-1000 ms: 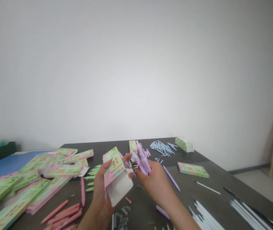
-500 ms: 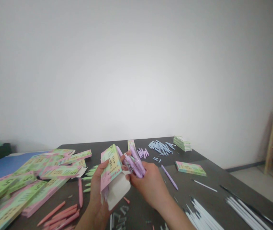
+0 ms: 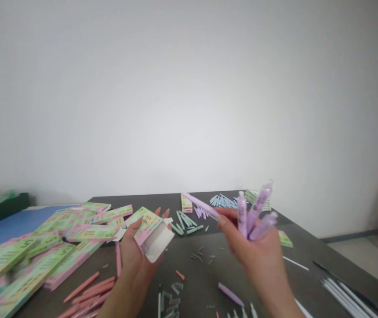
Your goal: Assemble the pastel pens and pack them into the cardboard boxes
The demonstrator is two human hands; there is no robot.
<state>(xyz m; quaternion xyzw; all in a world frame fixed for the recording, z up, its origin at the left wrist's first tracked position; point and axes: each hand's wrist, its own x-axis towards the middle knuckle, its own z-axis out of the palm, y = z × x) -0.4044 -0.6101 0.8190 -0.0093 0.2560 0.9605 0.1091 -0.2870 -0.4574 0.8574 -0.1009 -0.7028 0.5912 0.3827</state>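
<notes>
In my left hand (image 3: 135, 258) lies a pink, green and yellow cardboard pen box (image 3: 147, 226), its white end flap open towards me and something purple just inside. My right hand (image 3: 260, 254) is closed around several purple pens (image 3: 258, 205); one sticks out to the left, pinched near the thumb, and the others point upward. A gap separates the right hand from the box. Below it, a purple pen part (image 3: 230, 294) lies on the dark table (image 3: 205, 276). Green pen pieces (image 3: 185, 221) lie beyond, between the hands.
Many pen boxes (image 3: 26, 260) are heaped at left, near coral pen barrels (image 3: 91, 291). Clear plastic clips (image 3: 171, 300) lie in front. Blue parts (image 3: 222, 201), purple pieces (image 3: 201, 212) and another box (image 3: 186, 203) sit at the back. White refills (image 3: 344, 293) lie at right.
My right hand has moved right, away from the box, carrying the purple pens, which are now fanned out. My left hand with the box has shifted slightly left. The camera view has turned a little.
</notes>
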